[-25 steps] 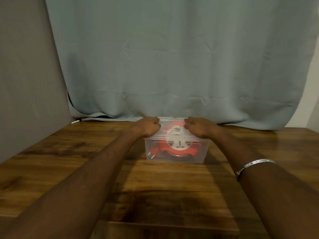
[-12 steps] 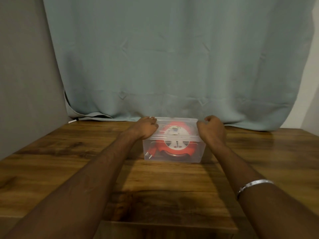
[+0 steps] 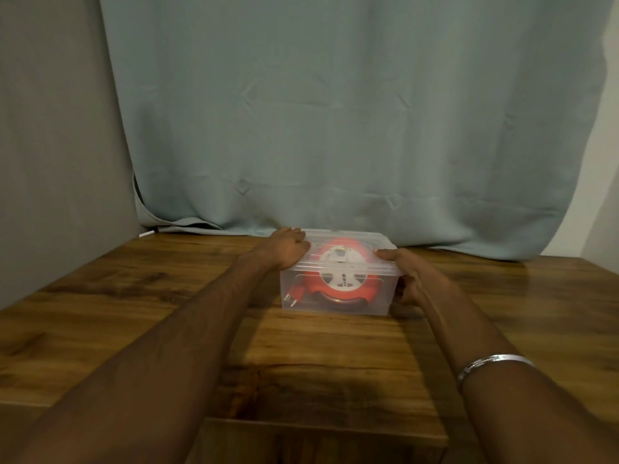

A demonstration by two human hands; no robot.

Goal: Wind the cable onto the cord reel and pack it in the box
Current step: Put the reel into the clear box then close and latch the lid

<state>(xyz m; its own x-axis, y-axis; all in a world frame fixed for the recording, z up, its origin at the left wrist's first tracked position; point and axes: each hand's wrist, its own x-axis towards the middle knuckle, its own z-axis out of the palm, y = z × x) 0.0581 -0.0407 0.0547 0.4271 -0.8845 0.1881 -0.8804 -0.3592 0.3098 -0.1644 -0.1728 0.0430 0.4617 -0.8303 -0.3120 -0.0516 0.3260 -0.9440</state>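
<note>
Both hands grip box point(image 3: 338, 298): left hand point(image 3: 288, 251) on lid point(image 3: 348, 249), right hand point(image 3: 407, 279) at side; press corners evenly, reel point(image 3: 338, 279) inside.

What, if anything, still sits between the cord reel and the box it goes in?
Nothing visible. The orange cord reel already lies inside the clear box with the lid on; the left hand rests on the lid and the right hand holds the box's right end.
</note>
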